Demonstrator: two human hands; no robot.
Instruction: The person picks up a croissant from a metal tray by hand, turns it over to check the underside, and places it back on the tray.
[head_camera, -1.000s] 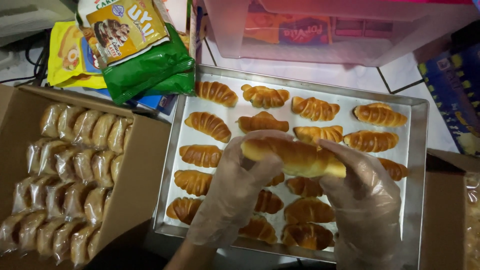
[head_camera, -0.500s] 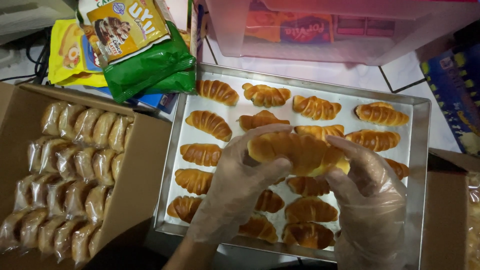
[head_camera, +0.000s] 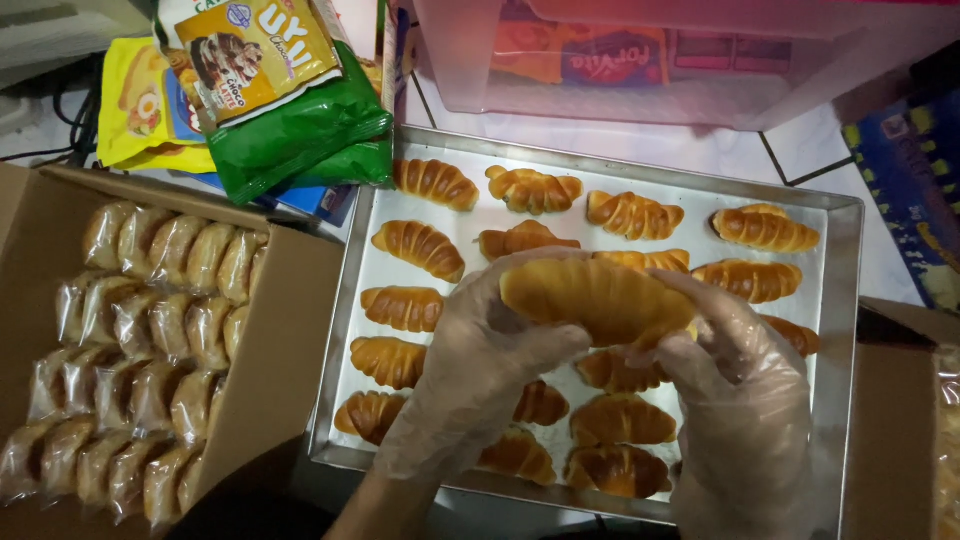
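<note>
Both hands wear thin, crinkled clear gloves. The left hand (head_camera: 490, 350) and right hand (head_camera: 735, 380) clamp the ends of one glossy, ridged golden roll (head_camera: 595, 298) (oblong, tapering), held above a shiny metal tray (head_camera: 845, 300) lined with similar rolls. At left, a cardboard box (head_camera: 285, 330) holds plastic-wrapped rolls (head_camera: 150, 340).

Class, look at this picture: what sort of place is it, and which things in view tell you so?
Probably a small home bakery's packing spot. Gloved hands, left hand and right hand, hold a roll over a metal tray of baked rolls, beside a cardboard box of wrapped rolls.
</note>
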